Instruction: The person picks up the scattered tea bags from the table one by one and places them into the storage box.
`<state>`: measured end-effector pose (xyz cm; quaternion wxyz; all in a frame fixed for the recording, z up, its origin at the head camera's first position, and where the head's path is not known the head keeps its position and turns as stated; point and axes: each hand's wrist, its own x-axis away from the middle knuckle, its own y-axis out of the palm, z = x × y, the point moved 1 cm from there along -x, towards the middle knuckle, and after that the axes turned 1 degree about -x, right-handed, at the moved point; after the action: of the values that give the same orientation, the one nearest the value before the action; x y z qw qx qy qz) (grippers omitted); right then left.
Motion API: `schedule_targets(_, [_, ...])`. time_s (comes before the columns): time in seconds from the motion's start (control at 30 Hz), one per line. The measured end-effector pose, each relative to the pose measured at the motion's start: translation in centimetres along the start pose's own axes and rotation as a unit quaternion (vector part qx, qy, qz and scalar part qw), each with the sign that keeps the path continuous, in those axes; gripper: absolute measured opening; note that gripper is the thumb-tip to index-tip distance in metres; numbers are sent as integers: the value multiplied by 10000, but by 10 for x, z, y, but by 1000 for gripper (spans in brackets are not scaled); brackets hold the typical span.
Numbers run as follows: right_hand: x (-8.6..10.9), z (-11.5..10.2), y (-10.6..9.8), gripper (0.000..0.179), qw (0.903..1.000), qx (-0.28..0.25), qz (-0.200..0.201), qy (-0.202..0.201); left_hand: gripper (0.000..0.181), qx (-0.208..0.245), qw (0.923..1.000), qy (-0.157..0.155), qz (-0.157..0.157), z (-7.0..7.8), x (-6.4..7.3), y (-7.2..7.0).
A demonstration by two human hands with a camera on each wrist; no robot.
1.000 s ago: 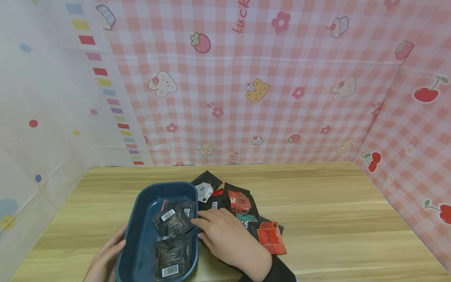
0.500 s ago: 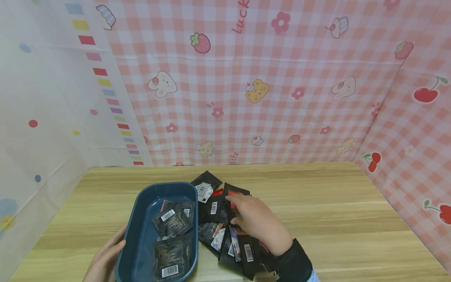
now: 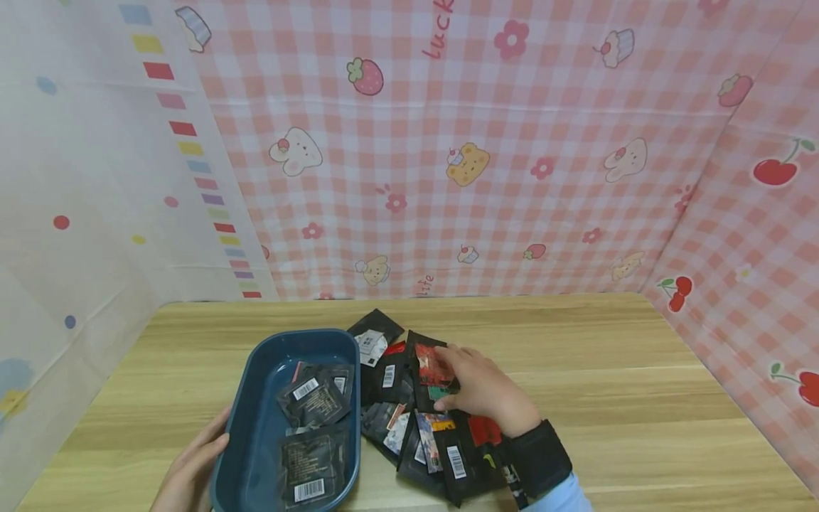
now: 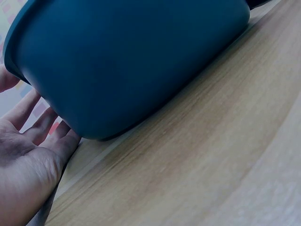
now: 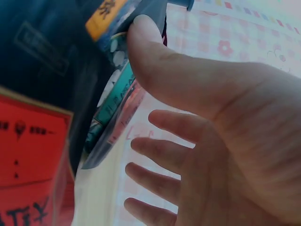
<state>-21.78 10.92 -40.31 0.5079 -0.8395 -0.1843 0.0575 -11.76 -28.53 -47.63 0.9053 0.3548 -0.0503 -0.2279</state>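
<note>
A blue basin [image 3: 251, 419] on the table holds several black sachets [image 3: 313, 459]. Against its outer left side rests my left hand [image 3: 192, 462], its fingers extended along the wall in the left wrist view. To the basin's right lies a loose heap of black sachets [image 3: 457, 459] with coloured labels. My right hand [image 3: 483, 387] is at the heap's right edge, beside a sachet with a red label [image 3: 431, 365]. In the right wrist view its thumb overlaps sachets with orange and green labels [image 5: 117, 94], while the other fingers are spread and hold nothing.
The wooden table [image 3: 608, 419] stretches right of the heap. A pink checked cloth [image 3: 512, 213] hangs behind it, and a white dotted cloth [image 3: 96, 199] hangs at left. A black band [image 3: 542, 455] is around my right wrist.
My right hand has moved away from the basin's right rim, rightward across the heap, uncovering sachets there. My left hand and the basin stay where they were.
</note>
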Motion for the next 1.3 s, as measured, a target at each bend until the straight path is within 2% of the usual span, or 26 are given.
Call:
schedule_targets(0.3, [-5,2,3,77,9997,-86,-173,129,51,-436,9986,64,291,0,0,-1])
schedule_targets(0.57, [-5,-1,3,61,9999,-2,-79,145,51,-417,9987,137,245,-1,0,-2])
schedule_targets(0.9, [-7,-2,4,43,9993,323,136,102,53,-195,9996,195,-70,-1,-2,-2])
schedule_targets(1.07, [-4,-3,0,32,9956,787,509,27,53,7,9999,77,-117,0,-1,-1])
schedule_targets(1.2, [-1,-3,-5,35,9895,1102,939,-17,54,174,9997,8,-175,0,-1,-1])
schedule_targets(1.3, [1,-6,-10,35,9860,1165,1190,-100,54,131,9998,33,-166,0,-1,-1])
